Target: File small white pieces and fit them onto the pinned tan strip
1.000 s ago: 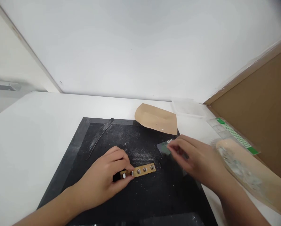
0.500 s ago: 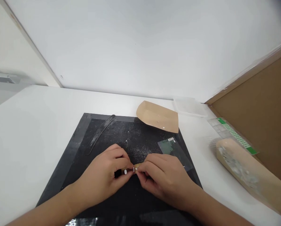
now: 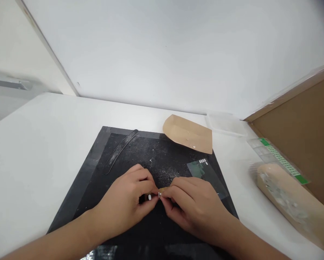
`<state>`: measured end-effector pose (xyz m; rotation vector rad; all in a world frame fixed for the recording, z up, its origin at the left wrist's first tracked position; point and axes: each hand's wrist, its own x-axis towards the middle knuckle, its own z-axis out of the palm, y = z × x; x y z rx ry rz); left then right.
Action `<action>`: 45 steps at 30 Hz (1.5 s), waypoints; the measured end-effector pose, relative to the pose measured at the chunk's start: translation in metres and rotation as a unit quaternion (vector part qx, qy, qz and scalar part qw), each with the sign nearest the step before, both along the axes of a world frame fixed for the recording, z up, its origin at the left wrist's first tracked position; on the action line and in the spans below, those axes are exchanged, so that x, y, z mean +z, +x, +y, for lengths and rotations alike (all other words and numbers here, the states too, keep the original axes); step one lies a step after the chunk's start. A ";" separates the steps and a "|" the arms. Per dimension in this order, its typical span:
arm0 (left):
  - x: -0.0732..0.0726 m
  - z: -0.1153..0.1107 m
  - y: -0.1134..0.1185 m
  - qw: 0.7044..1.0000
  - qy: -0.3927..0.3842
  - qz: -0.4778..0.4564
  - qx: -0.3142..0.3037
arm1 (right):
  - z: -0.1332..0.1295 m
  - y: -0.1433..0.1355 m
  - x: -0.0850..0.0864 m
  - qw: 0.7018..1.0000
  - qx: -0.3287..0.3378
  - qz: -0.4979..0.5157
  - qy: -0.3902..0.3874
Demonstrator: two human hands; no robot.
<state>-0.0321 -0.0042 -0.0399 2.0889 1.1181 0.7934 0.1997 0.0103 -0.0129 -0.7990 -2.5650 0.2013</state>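
1. The white worktop (image 3: 29, 151) spreads across the frame; on it, in the centre and lower middle, lies the black mat (image 3: 156, 231) where you are working.
2. Your left hand (image 3: 133, 191), just left of centre, has a narrow grip: thumb and fingers pinch the strip from its left part. Your right hand (image 3: 193, 202), just right of centre, also has a narrow grip, its fingertips meeting over the strip on what looks like a small pale piece.
3. The tan tray (image 3: 187, 131) sits above them, overlapping the mat's upper right edge.
4. Nearer your right hand, the see-through sheet (image 3: 202, 171) lies at the mat's right side.
5. The black file (image 3: 120, 148) slants across the mat's upper left part.
6. The tan strip (image 3: 163, 189) is at lower centre between your hands. Its long axis runs left to right, rising slightly towards the right; your fingers hide much of it, so you cannot tell which end is its front.
7. As for progress, one white oval (image 3: 149, 197) shows at the strip's left end. The small pale piece (image 3: 160, 194) at your right fingertips seems not yet settled. Four white ovals (image 3: 202, 161) remain on the sheet, off the strip.
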 end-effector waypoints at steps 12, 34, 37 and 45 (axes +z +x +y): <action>-0.001 -0.002 0.001 1.000 -0.004 0.008 0.011 | 0.000 -0.001 0.000 1.000 0.005 0.006 0.009; -0.001 -0.002 0.003 0.999 -0.033 -0.010 0.021 | 0.000 -0.002 -0.001 1.000 0.010 0.005 0.026; -0.001 -0.002 0.002 0.999 -0.035 -0.009 0.023 | 0.000 -0.001 0.000 0.999 0.008 0.005 0.031; -0.002 -0.002 0.002 0.999 -0.033 -0.015 0.025 | 0.000 -0.003 -0.001 0.999 0.006 -0.005 0.041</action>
